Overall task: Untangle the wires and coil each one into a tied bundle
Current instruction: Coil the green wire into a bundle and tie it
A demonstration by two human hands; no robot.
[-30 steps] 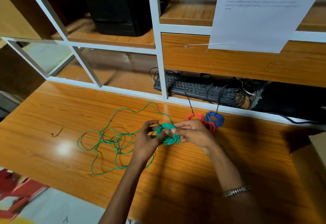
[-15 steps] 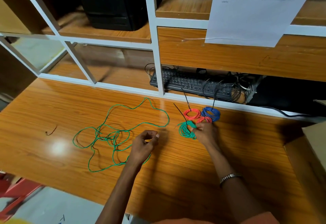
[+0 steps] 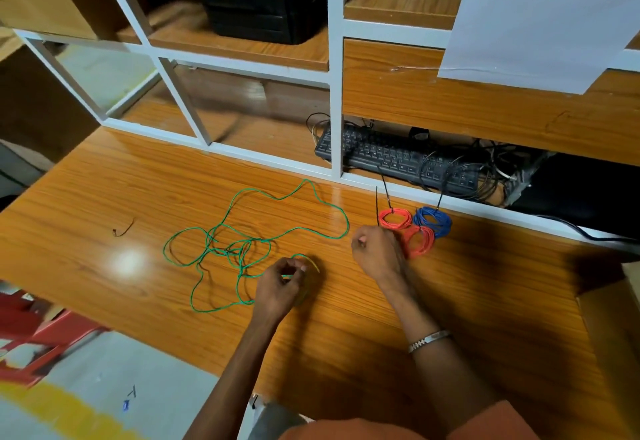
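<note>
Left grip (image 3: pixel 282 278) apparently pinches green wire (image 3: pixel 242 242).

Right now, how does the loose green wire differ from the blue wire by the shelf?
The green wire sprawls in loose, tangled loops across the desk; the blue wire is wound into a small tight coil. A black tie stands up from the blue coil; the green one shows no tie. The left hand pinches the green wire; nothing touches the blue. Both lie on the desk.

Black keyboard (image 3: pixel 398 159) under shelf, paper sheet (image 3: pixel 540 23) up top, wooden desk (image 3: pixel 138 179).
</note>
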